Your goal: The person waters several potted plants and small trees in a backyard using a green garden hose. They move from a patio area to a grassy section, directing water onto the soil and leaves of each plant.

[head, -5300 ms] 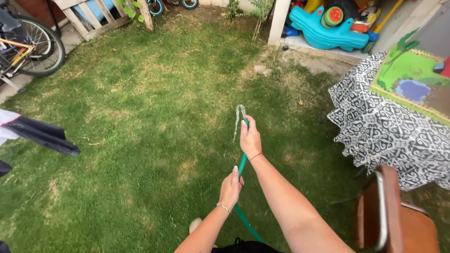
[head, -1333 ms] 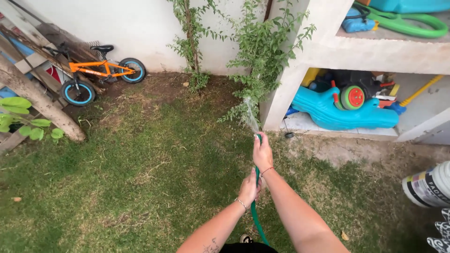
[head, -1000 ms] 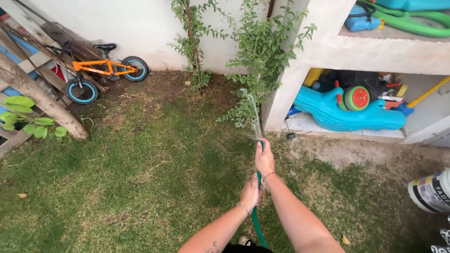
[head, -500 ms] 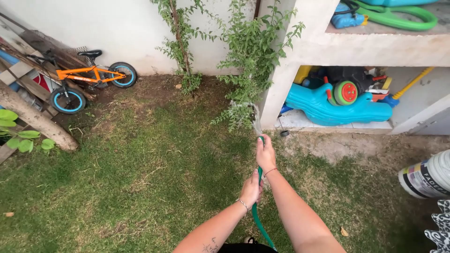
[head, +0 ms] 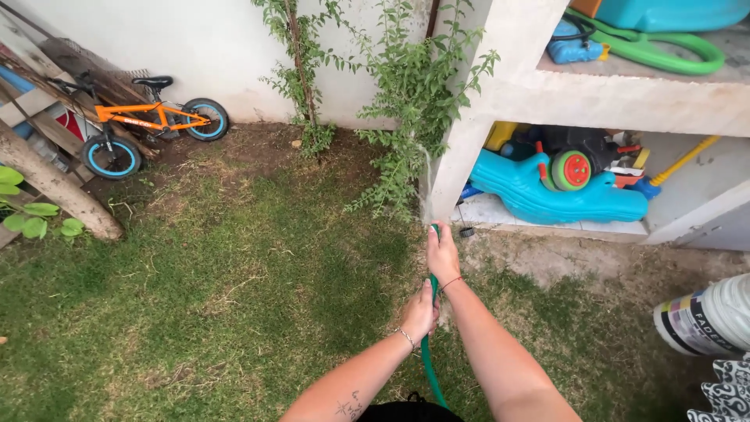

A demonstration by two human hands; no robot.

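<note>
Hose (head: 426, 367), green and thin, runs up the middle of the lawn (head: 234, 289) between both arms, its open end pointed at the climbing shrub (head: 414, 101) against the white wall (head: 203, 47).

Far left, an orange child's bicycle (head: 148, 125) leans among old planks (head: 47, 86), well apart from the water, and it seems wise to keep the stream off that corner. The left hand (head: 420, 312) is closed round the hose lower down, feeding it. The right hand (head: 442, 254) is wrapped round the tip, and the thumb appears to press over the mouth, so a thin spray (head: 426, 184) rises toward the foliage. To my eye, the step goes best with steady thumb pressure, the jet aimed low at the shrub's roots rather than the concrete post (head: 476, 133) just beside it. Right of that post, a blue plastic toy (head: 547, 199) sits in the alcove, and a paint bucket (head: 703, 316) lies near the edge.
</note>
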